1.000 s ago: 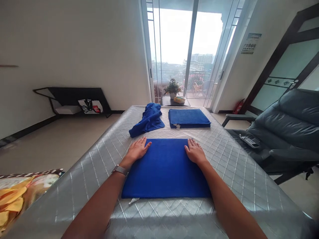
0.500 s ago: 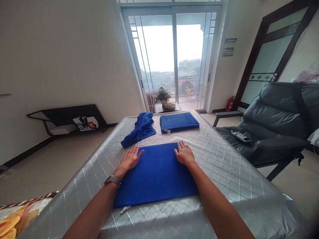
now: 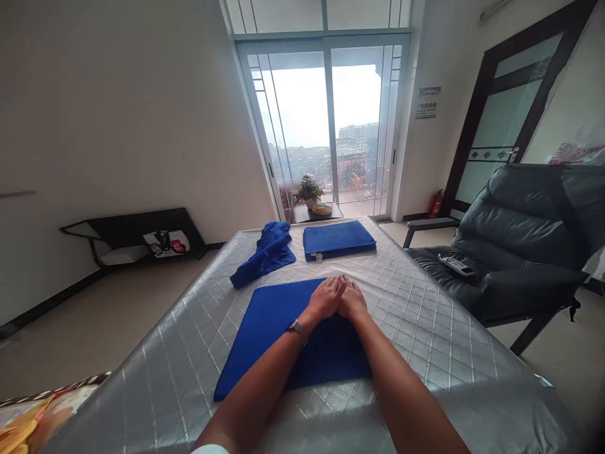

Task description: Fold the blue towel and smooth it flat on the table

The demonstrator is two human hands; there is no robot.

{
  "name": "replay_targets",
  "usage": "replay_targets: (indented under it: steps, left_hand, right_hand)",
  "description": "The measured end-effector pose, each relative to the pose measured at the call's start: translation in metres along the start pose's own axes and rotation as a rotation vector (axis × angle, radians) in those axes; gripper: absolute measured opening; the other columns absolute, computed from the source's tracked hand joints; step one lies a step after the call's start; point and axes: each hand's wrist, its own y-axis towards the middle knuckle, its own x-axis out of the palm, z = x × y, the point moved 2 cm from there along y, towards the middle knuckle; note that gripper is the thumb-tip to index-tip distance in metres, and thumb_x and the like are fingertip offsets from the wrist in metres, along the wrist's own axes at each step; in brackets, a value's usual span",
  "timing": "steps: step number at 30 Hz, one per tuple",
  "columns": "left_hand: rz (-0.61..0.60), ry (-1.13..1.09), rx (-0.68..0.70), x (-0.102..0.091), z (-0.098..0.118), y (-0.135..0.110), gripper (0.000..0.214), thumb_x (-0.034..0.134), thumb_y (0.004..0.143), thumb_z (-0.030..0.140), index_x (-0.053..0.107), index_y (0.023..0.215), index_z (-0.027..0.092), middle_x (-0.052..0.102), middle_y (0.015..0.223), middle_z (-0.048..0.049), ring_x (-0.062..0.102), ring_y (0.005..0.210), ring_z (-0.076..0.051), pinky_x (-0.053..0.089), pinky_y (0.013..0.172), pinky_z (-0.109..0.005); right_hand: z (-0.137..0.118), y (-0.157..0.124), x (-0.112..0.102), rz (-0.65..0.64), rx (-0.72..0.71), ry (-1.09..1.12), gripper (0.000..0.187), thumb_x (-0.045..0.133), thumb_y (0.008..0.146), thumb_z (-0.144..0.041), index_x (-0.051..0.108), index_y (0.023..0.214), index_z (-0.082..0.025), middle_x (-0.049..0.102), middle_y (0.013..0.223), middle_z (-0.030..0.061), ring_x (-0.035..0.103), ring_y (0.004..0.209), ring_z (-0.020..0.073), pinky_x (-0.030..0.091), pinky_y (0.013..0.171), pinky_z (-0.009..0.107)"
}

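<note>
Left hand (image 3: 325, 298) and right hand (image 3: 352, 297) meet side by side, each grip flat and unclenched, holding nothing, on the far right corner of a folded blue towel (image 3: 259, 328). It lies between the left and right edges of the silver quilted cover (image 3: 425, 315); beyond, near the cover's far left corner, sits a crumpled blue towel (image 3: 269, 250), near the far right, stacked blue towels (image 3: 338, 238).

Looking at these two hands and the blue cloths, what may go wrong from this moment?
Two risks, in my judgement:
1. The left hand and right hand are together near the far right corner of the flat blue cloth; uneven pressure there might wrinkle it or shift it on the shiny quilted cover.
2. The crumpled blue cloth reaches close to the cover's far edge, so a push might send it over.
</note>
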Motion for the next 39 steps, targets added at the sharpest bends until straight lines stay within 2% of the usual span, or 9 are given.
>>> replay_targets:
  steps: [2,5,14,17,20,24,28,33,39]
  left_hand:
    - [0.009,-0.023,0.008,0.007,0.006,0.002,0.067,0.004,0.106,0.046,0.038,0.154,0.012,0.038,0.159,-0.0152,0.03,0.15,-0.023,0.025,0.123,-0.042]
    - [-0.03,-0.039,-0.093,0.009,-0.01,-0.006,0.072,0.006,0.105,0.053,0.034,0.155,0.011,0.035,0.161,-0.0145,0.027,0.151,-0.024,0.021,0.124,-0.044]
    - [-0.123,0.054,-0.364,-0.02,-0.106,-0.068,0.079,0.007,0.102,0.062,0.029,0.158,0.01,0.024,0.165,-0.0143,0.018,0.154,-0.025,0.015,0.125,-0.045]
    - [-0.109,0.091,-0.446,-0.029,-0.142,-0.095,0.078,0.008,0.102,0.061,0.027,0.158,0.009,0.023,0.165,-0.0159,0.018,0.154,-0.026,0.016,0.124,-0.046]
    - [-0.094,0.097,-0.506,-0.033,-0.164,-0.112,0.077,0.01,0.102,0.06,0.026,0.158,0.01,0.021,0.165,-0.0162,0.018,0.153,-0.025,0.018,0.124,-0.045]
    - [-0.091,0.084,-0.558,-0.031,-0.171,-0.115,0.079,0.011,0.102,0.061,0.024,0.159,0.007,0.018,0.166,-0.0167,0.014,0.154,-0.025,0.017,0.124,-0.041]
    - [-0.081,0.064,-0.534,-0.03,-0.169,-0.113,0.083,0.011,0.102,0.062,0.024,0.158,0.003,0.018,0.166,-0.0181,0.016,0.154,-0.026,0.014,0.125,-0.041]
    - [-0.042,0.033,-0.525,-0.032,-0.169,-0.114,0.084,0.009,0.1,0.066,0.028,0.157,0.007,0.023,0.165,-0.0173,0.02,0.153,-0.027,0.018,0.124,-0.044]
    - [-0.038,0.035,-0.531,-0.032,-0.168,-0.113,0.086,0.011,0.1,0.065,0.028,0.156,0.002,0.024,0.165,-0.018,0.02,0.153,-0.028,0.016,0.125,-0.041]
  right_hand:
    - [0.001,0.0,0.0,0.002,-0.02,-0.016,0.065,0.031,0.1,-0.031,0.019,0.161,-0.011,0.013,0.168,0.0084,0.008,0.155,0.0203,0.007,0.124,0.035]
    - [0.0,0.001,0.0,0.006,0.016,-0.003,0.063,0.026,0.101,-0.032,0.022,0.161,-0.011,0.015,0.168,0.0074,0.01,0.155,0.0191,0.008,0.124,0.035]
    - [-0.005,0.001,-0.005,0.002,0.067,0.016,0.067,0.021,0.102,-0.042,0.02,0.16,-0.008,0.017,0.168,0.007,0.01,0.155,0.018,0.007,0.125,0.036]
    - [-0.005,0.001,-0.005,-0.001,0.067,0.01,0.067,0.021,0.102,-0.042,0.02,0.16,-0.008,0.017,0.168,0.0069,0.011,0.155,0.0179,0.007,0.125,0.036]
    - [-0.004,0.002,-0.003,0.004,0.069,-0.005,0.067,0.02,0.102,-0.043,0.021,0.16,-0.009,0.017,0.168,0.0065,0.011,0.155,0.0175,0.007,0.125,0.036]
    - [-0.003,0.005,-0.002,0.0,0.077,-0.035,0.067,0.02,0.102,-0.043,0.02,0.16,-0.01,0.016,0.168,0.0054,0.01,0.155,0.017,0.007,0.125,0.036]
    - [-0.003,0.006,-0.002,-0.022,0.077,-0.074,0.068,0.018,0.102,-0.044,0.019,0.161,-0.01,0.015,0.168,0.0052,0.009,0.155,0.0168,0.007,0.125,0.036]
    - [-0.004,0.007,-0.003,-0.047,0.088,-0.129,0.068,0.016,0.102,-0.044,0.016,0.161,-0.01,0.014,0.169,0.0054,0.007,0.155,0.0167,0.007,0.125,0.035]
    - [-0.003,0.013,-0.001,-0.093,0.091,-0.178,0.068,0.014,0.103,-0.043,0.013,0.161,-0.01,0.011,0.169,0.0069,0.006,0.155,0.0176,0.008,0.125,0.037]
